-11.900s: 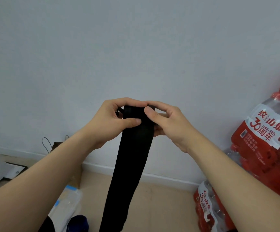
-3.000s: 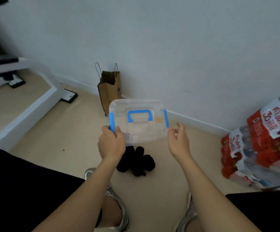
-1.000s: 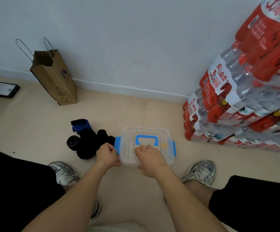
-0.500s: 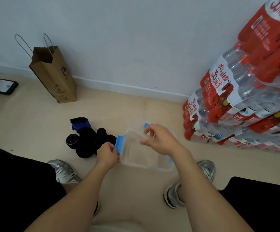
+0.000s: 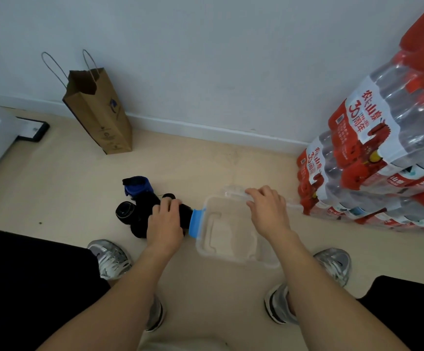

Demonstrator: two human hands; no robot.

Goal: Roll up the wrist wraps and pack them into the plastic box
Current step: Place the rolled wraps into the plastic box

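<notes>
The lid (image 5: pixel 233 193) has just come off the plastic box (image 5: pixel 231 255). A moment ago our right hand (image 5: pixel 266 211) was only tilting it up; now its grip pinches the clear lid, held low past the box's far edge. The box sits open on the floor between our feet, so we judge packing can begin. Our left hand (image 5: pixel 165 221) has left the blue latch (image 5: pixel 196 222) and reaches out palm down, its grip curling over one of the rolled wrist wraps (image 5: pixel 129 214) piled just left of the box.
</notes>
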